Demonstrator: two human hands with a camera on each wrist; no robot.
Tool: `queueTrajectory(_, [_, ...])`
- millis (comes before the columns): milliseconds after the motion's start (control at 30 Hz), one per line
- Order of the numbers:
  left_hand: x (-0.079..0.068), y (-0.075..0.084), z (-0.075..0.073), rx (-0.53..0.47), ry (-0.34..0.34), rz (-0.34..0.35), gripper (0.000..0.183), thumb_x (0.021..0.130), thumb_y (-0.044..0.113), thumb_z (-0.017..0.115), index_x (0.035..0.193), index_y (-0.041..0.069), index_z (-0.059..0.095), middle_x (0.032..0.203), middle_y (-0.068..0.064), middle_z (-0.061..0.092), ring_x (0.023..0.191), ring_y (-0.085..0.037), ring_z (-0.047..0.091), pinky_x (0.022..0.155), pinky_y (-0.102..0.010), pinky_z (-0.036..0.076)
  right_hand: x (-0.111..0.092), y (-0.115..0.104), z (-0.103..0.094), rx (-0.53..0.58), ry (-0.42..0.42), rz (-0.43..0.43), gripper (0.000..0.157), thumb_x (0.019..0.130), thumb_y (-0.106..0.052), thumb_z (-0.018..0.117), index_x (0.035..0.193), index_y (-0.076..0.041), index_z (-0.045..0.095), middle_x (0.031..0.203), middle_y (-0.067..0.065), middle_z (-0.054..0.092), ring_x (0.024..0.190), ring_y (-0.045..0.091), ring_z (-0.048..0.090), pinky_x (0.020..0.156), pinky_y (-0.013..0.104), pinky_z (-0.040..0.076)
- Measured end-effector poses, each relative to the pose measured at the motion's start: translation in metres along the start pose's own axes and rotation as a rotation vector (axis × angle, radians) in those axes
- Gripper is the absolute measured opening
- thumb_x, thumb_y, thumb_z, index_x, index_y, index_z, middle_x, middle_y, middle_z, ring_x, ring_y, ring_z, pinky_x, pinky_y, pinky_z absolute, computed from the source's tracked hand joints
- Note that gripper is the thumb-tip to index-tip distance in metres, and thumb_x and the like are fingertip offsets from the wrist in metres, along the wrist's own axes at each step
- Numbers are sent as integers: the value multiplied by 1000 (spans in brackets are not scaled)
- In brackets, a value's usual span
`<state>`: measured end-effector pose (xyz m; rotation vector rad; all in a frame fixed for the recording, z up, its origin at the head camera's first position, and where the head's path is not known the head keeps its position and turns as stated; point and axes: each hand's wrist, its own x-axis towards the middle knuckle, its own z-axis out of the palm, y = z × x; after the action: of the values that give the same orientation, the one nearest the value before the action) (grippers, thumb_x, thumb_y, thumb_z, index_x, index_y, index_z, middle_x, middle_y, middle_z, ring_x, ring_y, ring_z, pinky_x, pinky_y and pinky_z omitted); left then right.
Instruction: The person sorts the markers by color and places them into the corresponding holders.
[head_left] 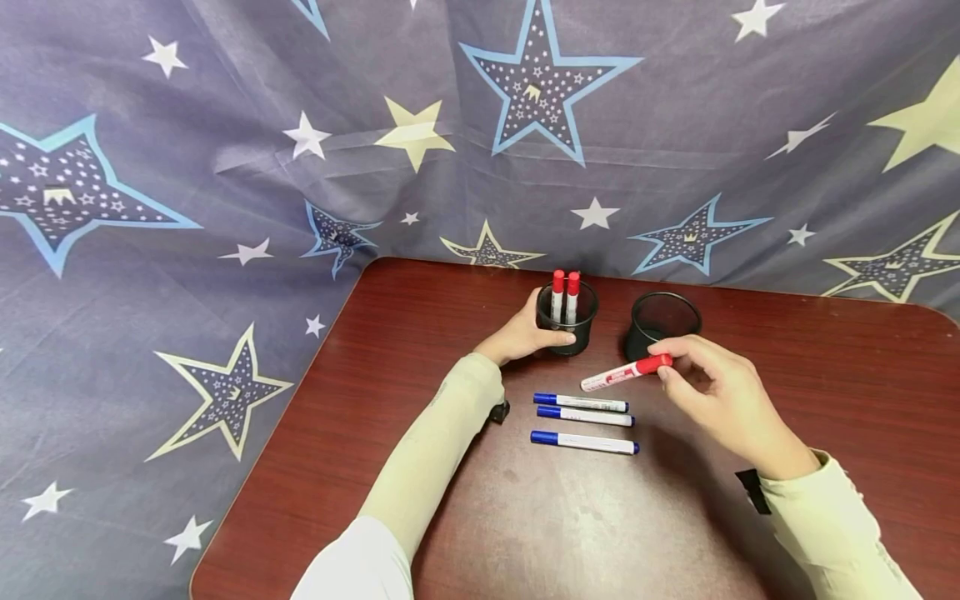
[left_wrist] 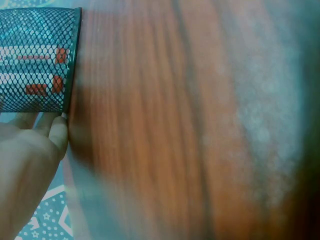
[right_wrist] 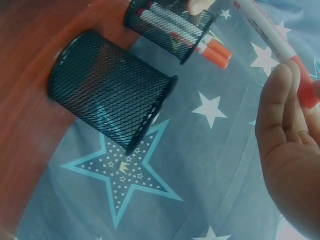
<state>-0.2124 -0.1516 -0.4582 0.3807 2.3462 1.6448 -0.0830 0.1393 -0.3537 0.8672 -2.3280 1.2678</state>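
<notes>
My left hand holds a black mesh pen cup, its thumb across the front of the cup. Two red-capped markers stand in that cup, caps up. With thumb and fingers, my right hand pinches another red marker by its capped end, above the table. That marker slants, its white end pointing left and slightly down. Just behind the right hand stands a second mesh pen cup. In the left wrist view, the left fingers touch the side of the first cup.
Three blue-capped markers lie side by side on the reddish-brown table, in front of the cups, caps to the left. A star-patterned cloth hangs along the table's back and left edges.
</notes>
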Motion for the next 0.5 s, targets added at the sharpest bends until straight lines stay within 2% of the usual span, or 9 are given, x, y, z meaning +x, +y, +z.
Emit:
queueTrajectory(233, [0,0,0,-1,-12,-9,99,79,22,87,155,16,23,138,-10,52,125,-18,50,109,-33,34,7,-5,1,22,7,87,35,79,10,77,107,-11,72,79,-5,64,66,5,55,62,13,44])
queueTrajectory(500, [1,-2,0,-9,-10,-2,99,80,22,87,155,15,23,138,-11,52,125,-18,50,110,-33,34,18,-5,6,81,-10,129,30,80,10,78,104,-6,71,80,-1,67,69,4,59,61,14,45])
